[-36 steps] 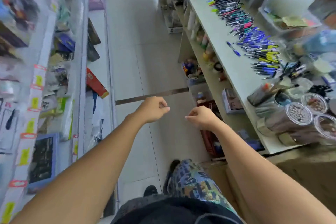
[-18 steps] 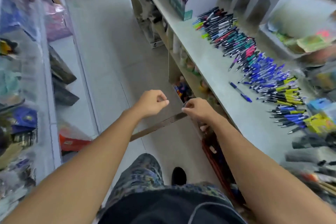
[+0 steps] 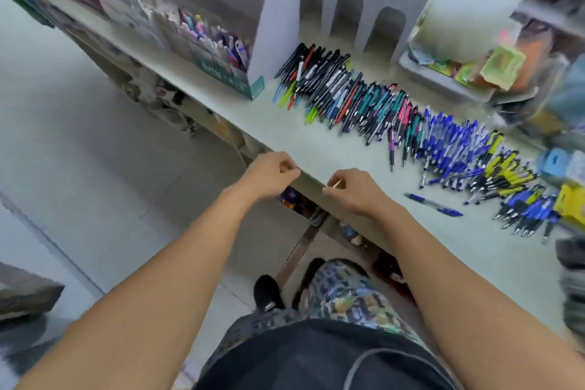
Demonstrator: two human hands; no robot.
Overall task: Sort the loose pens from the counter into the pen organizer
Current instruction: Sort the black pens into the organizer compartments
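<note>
The left hand (image 3: 269, 172) floats at the front edge of a pale counter (image 3: 316, 149), its fingers curled in loosely with thumb and forefinger tips drawn together; nothing can be seen between them. The right hand (image 3: 351, 188) is just beside it, a little over the counter edge, fingers curled the same way. A thin pale sliver shows at its fingertips, but it is too small to tell what it is or whether the hand is pinching it. Both bare forearms reach up from the bottom of the view.

The loose pens (image 3: 364, 98) lie in a long band across the counter, well beyond the hands and to their right. At the far left end they are mostly black, with red, green and teal ones mixed in; further right comes a thick cluster of blue pens (image 3: 449, 142), then yellow-and-black pens (image 3: 506, 168) near the right edge. One blue pen (image 3: 433, 204) lies alone, apart from the band, to the right of the right hand.

Behind the pens stands a white organizer (image 3: 348, 9) with three rounded slots cut in its front wall. To its left is a box of pastel pens (image 3: 218, 51); to its right, a clear tray (image 3: 449, 79) holds coloured paper items. Much of the right edge is blurred.

Below the counter are shelves, a tiled floor, patterned shorts and a black shoe (image 3: 266, 291).
</note>
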